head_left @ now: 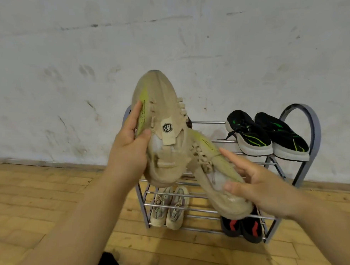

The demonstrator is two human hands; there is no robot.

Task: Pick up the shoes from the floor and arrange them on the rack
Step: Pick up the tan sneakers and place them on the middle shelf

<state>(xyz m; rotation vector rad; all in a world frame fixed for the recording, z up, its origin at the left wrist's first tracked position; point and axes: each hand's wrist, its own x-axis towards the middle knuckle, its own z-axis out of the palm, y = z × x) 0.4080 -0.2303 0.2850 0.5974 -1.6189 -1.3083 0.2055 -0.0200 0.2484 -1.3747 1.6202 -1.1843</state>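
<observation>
I hold a pair of beige knit shoes with yellow-green streaks in front of the metal shoe rack (312,126). My left hand (127,150) grips the left beige shoe (161,111), toe pointing up. My right hand (264,188) holds the right beige shoe (212,174), which lies tilted with its heel low and its toe touching the first shoe. On the rack's top shelf sits a black pair with green stripes (266,134). On the bottom shelf stand a cream pair (168,208) at the left and a black pair with red marks (244,227) at the right, partly hidden by the held shoe.
The rack stands against a scuffed white wall (72,67) on a wooden parquet floor (36,206). The left part of the top shelf and the middle shelf are mostly hidden behind the held shoes.
</observation>
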